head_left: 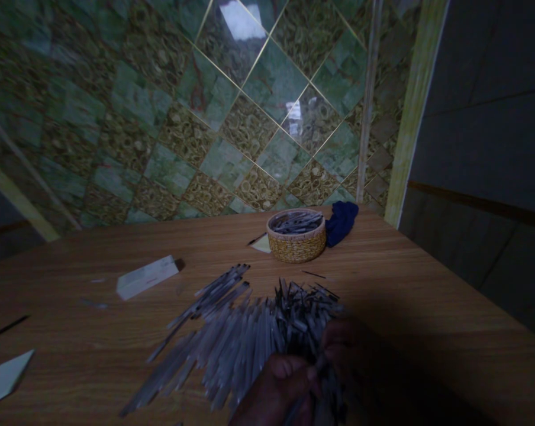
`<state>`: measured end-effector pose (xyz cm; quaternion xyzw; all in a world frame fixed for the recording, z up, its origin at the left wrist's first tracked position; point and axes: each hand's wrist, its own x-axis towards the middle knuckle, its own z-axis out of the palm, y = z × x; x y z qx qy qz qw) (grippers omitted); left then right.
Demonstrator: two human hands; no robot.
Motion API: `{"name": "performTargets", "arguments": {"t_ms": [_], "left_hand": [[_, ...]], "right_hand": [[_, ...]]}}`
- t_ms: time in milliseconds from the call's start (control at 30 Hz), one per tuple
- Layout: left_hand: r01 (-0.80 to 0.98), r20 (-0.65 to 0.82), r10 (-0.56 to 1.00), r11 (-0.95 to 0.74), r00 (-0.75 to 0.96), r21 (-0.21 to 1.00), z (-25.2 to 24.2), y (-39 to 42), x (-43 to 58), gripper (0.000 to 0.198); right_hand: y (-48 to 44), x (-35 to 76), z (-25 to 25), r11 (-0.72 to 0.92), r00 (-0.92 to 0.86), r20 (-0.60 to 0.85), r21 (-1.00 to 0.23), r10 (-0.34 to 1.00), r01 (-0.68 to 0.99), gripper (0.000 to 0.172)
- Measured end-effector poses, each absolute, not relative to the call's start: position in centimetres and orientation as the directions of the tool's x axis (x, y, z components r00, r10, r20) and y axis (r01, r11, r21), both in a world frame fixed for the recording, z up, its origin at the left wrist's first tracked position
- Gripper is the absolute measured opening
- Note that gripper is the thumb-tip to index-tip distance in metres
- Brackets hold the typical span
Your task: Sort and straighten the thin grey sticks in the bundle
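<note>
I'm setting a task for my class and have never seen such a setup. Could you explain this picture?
There is no machine: a camera on a person's head looks forward and down at their bare hands. The left hand and right hand are close together at a pile of slim, greyish pieces on a wood-grained table. It is too dark to tell exactly what they hold. Beyond stands a woven basket holding similar pieces, with a dark blue cloth beside it.

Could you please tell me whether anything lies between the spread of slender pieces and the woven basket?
Yes, a thin dark stick lies on the tabletop between the slender pieces and the woven basket; nothing taller is visible there.
</note>
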<state>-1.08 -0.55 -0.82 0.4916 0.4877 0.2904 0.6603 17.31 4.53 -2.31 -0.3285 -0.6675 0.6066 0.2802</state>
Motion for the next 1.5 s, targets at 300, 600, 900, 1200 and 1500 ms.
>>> {"name": "performTargets", "arguments": {"t_ms": [300, 600, 900, 1200, 1500], "left_hand": [[0.063, -0.357, 0.884, 0.355, 0.303, 0.933, 0.1, -1.0, -0.8, 0.046], [0.059, -0.379, 0.871, 0.380, 0.312, 0.923, 0.5, -1.1, -0.7, 0.044], [0.073, -0.356, 0.873, 0.352, 0.333, 0.933, 0.0, -1.3, -0.9, 0.043], [0.146, -0.331, 0.926, 0.307, 0.181, 0.940, 0.8, -0.5, -4.0, 0.042], [0.089, -0.143, 0.930, 0.183, -0.338, 0.979, 1.0, 1.5, -3.6, 0.031]], "right_hand": [[4.4, 17.6, -1.4, -0.209, -0.557, -0.053, -0.953, 0.829, -0.220, 0.018], [4.3, 17.6, -1.4, -0.100, -0.600, -0.020, -0.990, 0.800, -0.101, 0.016], [4.0, 18.1, -0.9, -0.180, -0.621, -0.087, -0.980, 0.779, -0.088, 0.012], [7.6, 21.9, 0.2, 0.019, -0.227, 0.057, -0.986, 0.972, -0.168, 0.019], [4.9, 19.2, 1.1, 0.432, -0.158, 0.418, -0.722, 0.895, 0.541, 0.019]]}}
